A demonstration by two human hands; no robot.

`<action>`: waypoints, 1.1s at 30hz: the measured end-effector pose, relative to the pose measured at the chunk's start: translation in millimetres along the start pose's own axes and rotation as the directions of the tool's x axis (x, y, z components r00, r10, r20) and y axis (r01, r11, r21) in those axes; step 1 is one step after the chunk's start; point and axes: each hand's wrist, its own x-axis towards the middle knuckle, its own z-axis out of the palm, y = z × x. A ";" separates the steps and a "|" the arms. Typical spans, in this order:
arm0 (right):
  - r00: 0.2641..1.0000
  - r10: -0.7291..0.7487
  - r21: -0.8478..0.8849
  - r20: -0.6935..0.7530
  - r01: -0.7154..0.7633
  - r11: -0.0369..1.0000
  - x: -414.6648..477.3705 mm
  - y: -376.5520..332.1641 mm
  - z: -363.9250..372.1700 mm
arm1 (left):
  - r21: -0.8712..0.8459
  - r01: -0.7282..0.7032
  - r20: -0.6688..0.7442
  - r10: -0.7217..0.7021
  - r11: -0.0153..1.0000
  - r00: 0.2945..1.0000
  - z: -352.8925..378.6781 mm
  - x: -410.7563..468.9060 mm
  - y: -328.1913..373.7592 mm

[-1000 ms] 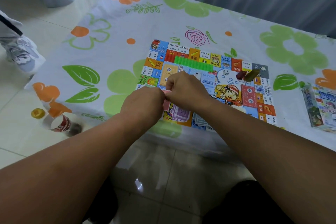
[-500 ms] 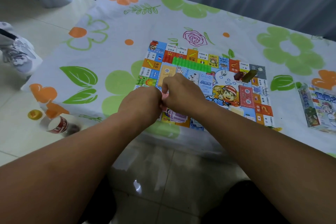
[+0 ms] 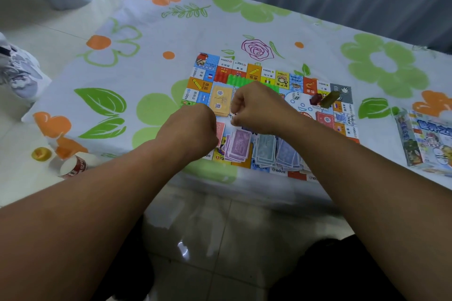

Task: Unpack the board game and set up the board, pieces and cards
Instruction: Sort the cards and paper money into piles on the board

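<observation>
As banknote sorting looks underway | board (image 3: 254, 72) flat mid-table | left hand (image 3: 193, 129) fingers curled round pink notes (image 3: 220, 130) | right hand (image 3: 259, 107) curled, contents can't tell | next, probably: lay pink at 9 o'clock of purple pile (image 3: 238, 145), squared

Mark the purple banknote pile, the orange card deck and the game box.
purple banknote pile (image 3: 238, 145), head view, middle of top note.
orange card deck (image 3: 221, 100), head view, top card's face.
game box (image 3: 426, 139), head view, printed lid.

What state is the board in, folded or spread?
Spread: the board lies flat on the table, border squares showing, with banknote piles and a card deck on it.
</observation>
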 end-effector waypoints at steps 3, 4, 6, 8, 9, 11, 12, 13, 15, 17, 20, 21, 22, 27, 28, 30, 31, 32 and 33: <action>0.996 0.038 -0.056 0.086 -0.034 0.998 -3.5 14.1 -1.6 | 0.016 -0.026 0.074 0.025 1.000 0.997 9.0 -1.4 8.3; 0.995 0.040 -0.066 0.096 -0.033 0.997 -4.7 17.3 -0.3 | 0.034 -0.043 0.090 0.040 0.999 0.995 13.1 -1.8 10.8; 0.994 0.035 -0.091 0.108 -0.026 0.995 -7.4 21.8 3.1 | 0.080 -0.083 0.101 0.075 0.993 0.992 21.0 -2.2 14.8; 0.992 0.037 -0.116 0.120 -0.023 0.993 -9.4 23.2 7.1 | 0.129 -0.109 0.092 0.097 0.986 0.991 26.4 -2.4 16.6; 0.991 0.039 -0.123 0.127 -0.023 0.992 -10.6 23.5 8.7 | 0.154 -0.119 0.084 0.108 0.981 0.991 28.7 -2.3 17.7; 0.991 0.040 -0.137 0.129 -0.022 0.990 -11.9 21.7 11.6 | 0.185 -0.132 0.071 0.121 0.974 0.990 31.5 -2.2 18.0; 0.991 0.040 -0.142 0.127 -0.021 0.990 -11.9 21.0 12.8 | 0.193 -0.133 0.069 0.122 0.972 0.990 32.3 -2.3 18.2; 0.991 0.044 -0.142 0.124 -0.027 0.989 -11.7 20.6 13.2 | 0.197 -0.133 0.069 0.122 0.971 0.990 32.8 -2.4 18.7; 0.990 0.064 -0.131 0.128 -0.047 0.990 -11.0 19.9 13.7 | 0.198 -0.128 0.069 0.117 0.972 0.991 32.7 -2.7 19.1; 0.986 0.088 -0.108 0.140 -0.073 0.991 -9.8 19.8 15.1 | 0.193 -0.116 0.069 0.104 0.974 0.992 32.5 -3.2 18.4; 0.979 0.130 -0.052 0.160 -0.123 0.991 -8.8 19.4 15.8 | 0.194 -0.095 0.070 0.083 0.976 0.994 32.7 -3.1 17.7; 0.976 0.139 -0.033 0.170 -0.135 0.990 -8.6 19.3 15.4 | 0.194 -0.094 0.069 0.082 0.976 0.994 32.8 -3.1 17.8; 0.973 0.145 -0.016 0.179 -0.144 0.989 -8.3 19.1 14.9 | 0.194 -0.093 0.067 0.082 0.977 0.994 32.7 -3.0 17.9; 0.962 0.162 -0.005 0.222 -0.165 0.986 -7.2 17.3 17.0 | 0.190 -0.095 0.055 0.086 0.977 0.995 33.5 -3.6 18.0; 0.960 0.161 -0.008 0.230 -0.163 0.987 -7.3 17.4 17.9 | 0.191 -0.095 0.053 0.086 0.977 0.995 33.4 -4.1 18.2; 0.961 0.157 -0.014 0.226 -0.158 0.987 -7.5 17.3 18.3 | 0.194 -0.094 0.056 0.084 0.976 0.995 32.7 -4.6 18.8; 0.964 0.152 -0.011 0.217 -0.153 0.988 -7.4 17.1 17.9 | 0.193 -0.094 0.058 0.084 0.977 0.995 32.5 -4.6 19.2; 0.967 0.146 -0.003 0.209 -0.148 0.989 -7.5 16.8 17.4 | 0.190 -0.095 0.060 0.085 0.977 0.995 32.5 -4.8 19.3; 0.968 0.140 0.004 0.206 -0.144 0.990 -7.7 16.0 16.9 | 0.189 -0.095 0.060 0.085 0.977 0.995 32.2 -5.5 19.8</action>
